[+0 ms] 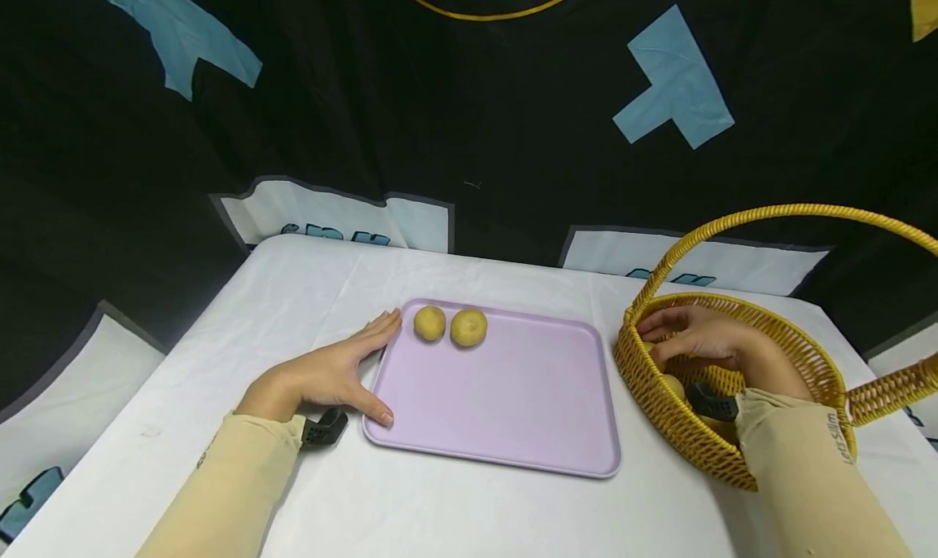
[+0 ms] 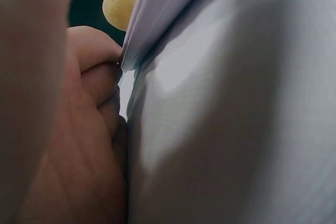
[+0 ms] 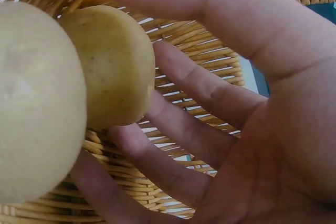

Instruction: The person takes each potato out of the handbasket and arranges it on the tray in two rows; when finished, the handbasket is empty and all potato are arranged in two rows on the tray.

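My left hand (image 1: pixel 330 371) rests at the left edge of a lilac tray (image 1: pixel 506 395), fingers extended along the rim and thumb on the near left corner. Two potatoes lie on the tray near its far left corner, a smaller potato (image 1: pixel 429 323) and a larger potato (image 1: pixel 469 328). My right hand (image 1: pixel 696 338) reaches into a wicker basket (image 1: pixel 681 436). In the right wrist view, its spread fingers lie beside and under a potato (image 3: pixel 113 66), with the thumb above it and a visible gap between. Another potato (image 3: pixel 37 103) sits closer to that camera.
The basket's tall arched handle (image 1: pixel 791 209) rises over the right side of the table. More potatoes (image 1: pixel 674 387) lie inside, partly hidden by the right wrist. A white cloth (image 1: pixel 469 509) covers the table, and a black printed curtain (image 1: pixel 469 134) hangs behind it.
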Demonstrator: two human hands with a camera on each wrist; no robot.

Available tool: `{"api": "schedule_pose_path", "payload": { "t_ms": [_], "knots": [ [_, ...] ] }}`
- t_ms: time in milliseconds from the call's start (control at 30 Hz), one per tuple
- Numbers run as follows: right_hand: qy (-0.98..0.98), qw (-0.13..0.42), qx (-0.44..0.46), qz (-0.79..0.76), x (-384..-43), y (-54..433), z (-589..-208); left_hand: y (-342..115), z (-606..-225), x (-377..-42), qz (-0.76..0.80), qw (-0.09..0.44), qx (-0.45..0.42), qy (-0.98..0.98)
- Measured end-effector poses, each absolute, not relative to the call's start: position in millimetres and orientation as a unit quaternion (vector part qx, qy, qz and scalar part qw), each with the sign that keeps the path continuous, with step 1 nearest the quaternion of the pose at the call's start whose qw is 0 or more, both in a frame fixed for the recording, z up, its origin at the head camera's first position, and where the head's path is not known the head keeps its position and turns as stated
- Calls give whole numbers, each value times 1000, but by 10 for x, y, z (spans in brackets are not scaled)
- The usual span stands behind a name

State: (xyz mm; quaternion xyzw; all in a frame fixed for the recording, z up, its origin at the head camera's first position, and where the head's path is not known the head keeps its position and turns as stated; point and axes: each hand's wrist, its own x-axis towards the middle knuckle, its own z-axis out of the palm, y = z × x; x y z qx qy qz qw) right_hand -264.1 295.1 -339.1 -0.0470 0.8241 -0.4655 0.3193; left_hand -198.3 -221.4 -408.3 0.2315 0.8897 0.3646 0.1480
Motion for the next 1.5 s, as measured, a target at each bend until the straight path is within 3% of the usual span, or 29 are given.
{"api": "schedule_pose_path", "payload": {
  "t_ms": [1500],
  "knots": [
    [837,309,-72,-447,-2606,2923,-3500,-2213,-4085,-1984,368,147,239,886]
  ]
}}
